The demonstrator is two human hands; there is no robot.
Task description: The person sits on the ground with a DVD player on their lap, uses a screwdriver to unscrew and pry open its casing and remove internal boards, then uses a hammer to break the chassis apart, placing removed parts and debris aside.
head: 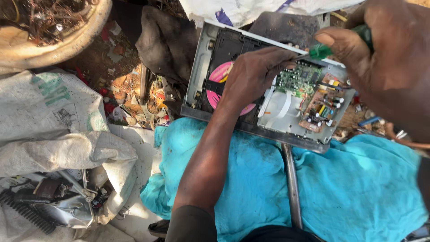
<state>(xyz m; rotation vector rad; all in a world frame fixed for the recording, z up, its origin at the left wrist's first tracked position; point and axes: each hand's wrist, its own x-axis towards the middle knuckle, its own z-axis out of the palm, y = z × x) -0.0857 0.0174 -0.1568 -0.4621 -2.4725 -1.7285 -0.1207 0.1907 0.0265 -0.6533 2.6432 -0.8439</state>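
Observation:
An opened disc player chassis (199, 74) lies tilted across my lap, with a pink disc (219, 74) in its black tray. A green circuit board (298, 80) and a brown circuit board (320, 107) sit at its right side. My left hand (255, 71) rests over the middle of the chassis, fingers curled down onto the tray edge beside the green board. My right hand (385, 58) grips a green-handled screwdriver (322, 50), whose shaft points left toward my left fingertips above the green board.
A turquoise cloth (349, 188) covers my lap, with a metal rod (292, 188) lying across it. White woven sacks (49, 121) lie at the left, with scrap metal parts (49, 197) below and a basket of tangled wire (49, 22) at top left. Dirt ground with litter (134, 94) lies beyond.

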